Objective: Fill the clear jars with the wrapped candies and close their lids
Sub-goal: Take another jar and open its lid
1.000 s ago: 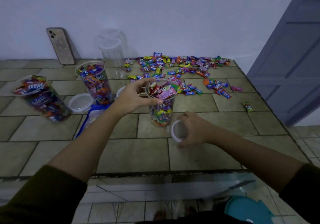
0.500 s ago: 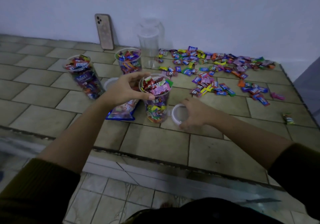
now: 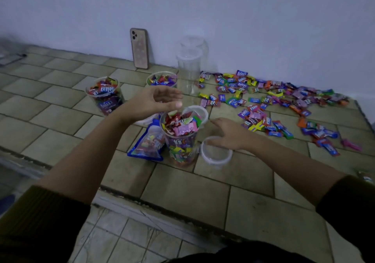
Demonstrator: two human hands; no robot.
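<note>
Standing ungripped, the filled jar (image 3: 180, 147) separates slack left hand (image 3: 154, 102) from slack right hand (image 3: 229, 134).

We have both arms stretched forward, left forearm (image 3: 91, 151) and right forearm (image 3: 284, 161) bare, with the dark olive sleeves (image 3: 40, 222) bunched near the elbows. Our left hand (image 3: 154, 102) hovers higher, palm turned inward, fingers nearly straight and close together, thumb pointing ahead beneath them, gripping nothing. Our right hand (image 3: 227, 134) is lower, palm down, fingers loosely spread and pointing leftward. The hands are apart.
</note>
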